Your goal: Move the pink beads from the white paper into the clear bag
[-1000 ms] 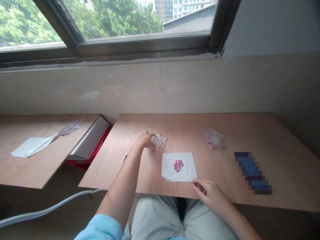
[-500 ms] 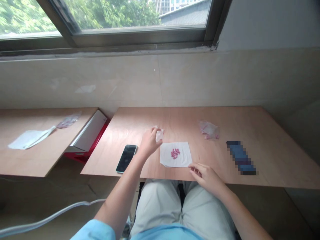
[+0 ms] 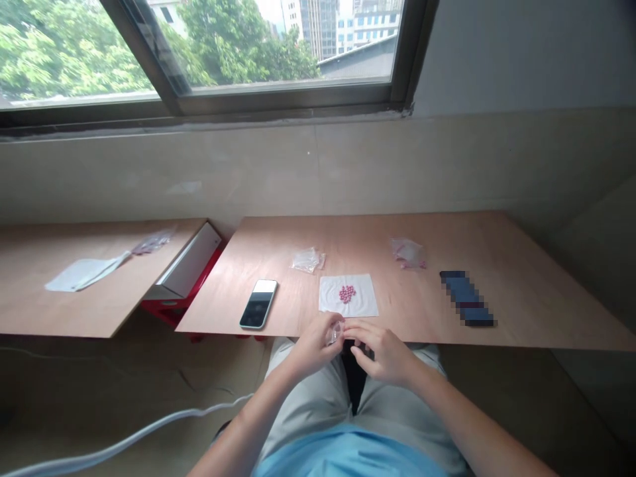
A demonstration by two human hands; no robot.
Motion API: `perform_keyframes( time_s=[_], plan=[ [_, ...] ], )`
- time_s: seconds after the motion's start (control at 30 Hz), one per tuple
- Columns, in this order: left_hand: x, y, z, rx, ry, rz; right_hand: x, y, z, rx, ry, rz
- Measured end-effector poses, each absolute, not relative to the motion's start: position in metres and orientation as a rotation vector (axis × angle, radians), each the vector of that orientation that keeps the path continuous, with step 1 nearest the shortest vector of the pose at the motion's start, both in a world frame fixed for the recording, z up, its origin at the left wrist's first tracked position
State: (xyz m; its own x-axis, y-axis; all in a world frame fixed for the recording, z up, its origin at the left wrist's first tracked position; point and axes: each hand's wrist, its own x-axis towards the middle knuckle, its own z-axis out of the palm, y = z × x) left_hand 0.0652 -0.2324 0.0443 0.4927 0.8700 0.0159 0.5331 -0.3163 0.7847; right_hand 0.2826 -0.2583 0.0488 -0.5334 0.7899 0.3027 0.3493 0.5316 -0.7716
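At the near edge of a pale brown wooden tabletop (image 3: pixel 397 305), the person's two bare hands were close together, just above a pair of light grey trousers (image 3: pixel 303 397). The left hand (image 3: pixel 318 342) held a small, crumpled piece of clear plastic film (image 3: pixel 334 332), thumb and fingers closed around it. The right hand (image 3: pixel 382 352) came in from the other side, its long fingers reaching to the film and its thumb spread away from them; I could not tell whether those fingertips had any grip of their own.

Just beyond the hands a square white sheet (image 3: pixel 366 303), soft as cloth or tissue, lay flat on the wood. A tight cluster of small round pink beads (image 3: pixel 347 294) sat near its middle.

Farther back, to the left, was a loose pile of clear plastic bags (image 3: pixel 308 260); to the right, a clear plastic bag with pink bits at its bottom (image 3: pixel 408 253). A light-rimmed smartphone with a dark glass screen (image 3: pixel 259 305) lay near the left edge. Well over to the right was a long dark blue object (image 3: pixel 467 298), too blurred for me to make out.
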Motion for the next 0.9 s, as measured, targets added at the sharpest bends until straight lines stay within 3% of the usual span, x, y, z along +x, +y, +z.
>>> perform_keyframes(
  time_s=[0.33,0.9],
  plan=[
    [0.074,-0.229,0.038,2.040,1.176,0.535,0.265,-0.269,0.049,-1.078,-2.076,0.713],
    [0.067,-0.222,0.031,2.049,1.226,0.372,0.256,-0.260,0.033,-1.103,-2.171,0.797]
  ],
)
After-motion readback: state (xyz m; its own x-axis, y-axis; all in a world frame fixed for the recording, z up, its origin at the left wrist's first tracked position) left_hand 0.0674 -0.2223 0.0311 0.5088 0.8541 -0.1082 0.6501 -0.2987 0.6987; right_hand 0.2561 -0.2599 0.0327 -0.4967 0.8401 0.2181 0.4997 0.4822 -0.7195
